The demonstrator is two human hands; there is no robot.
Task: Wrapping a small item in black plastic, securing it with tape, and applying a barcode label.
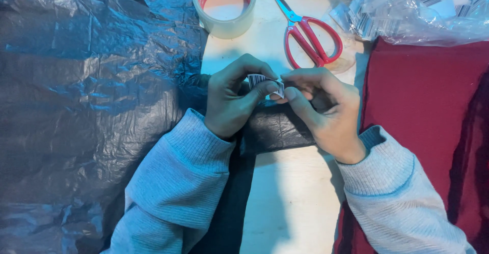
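- Label (265,82): a small white barcode sticker, curled, held between my two hands above the surface (285,203). It sits just below the scissors (309,36), which I take as landmark.
- Left hand (234,99): below and left of the scissors. The fingers are closed on the left end of the label, thumb and forefinger pinching it.
- Right hand (321,109): directly below the scissors. The fingers are closed on the right end of the label, with the fingertips meeting those of the left hand.
- Dark piece (277,129): a folded black sheet lying under both hands, below the scissors. I cannot tell whether it is cloth or plastic.
- Scissors: red handles, blades shut and pointing up and to the left, lying flat on the surface and apart from my hands.
- Tape (224,5): a clear roll lying flat, just left of the scissors' tip.
- Black bag (86,91): crinkled plastic sheeting spread well left of the scissors, covering that whole side of the surface.
- Clear bag (407,9): crumpled and holding more barcode stickers, right of the scissors at the top edge.
- Red cloth (423,111): spread below the clear bag, right of the scissors. My right sleeve (392,193) lies over its lower part.
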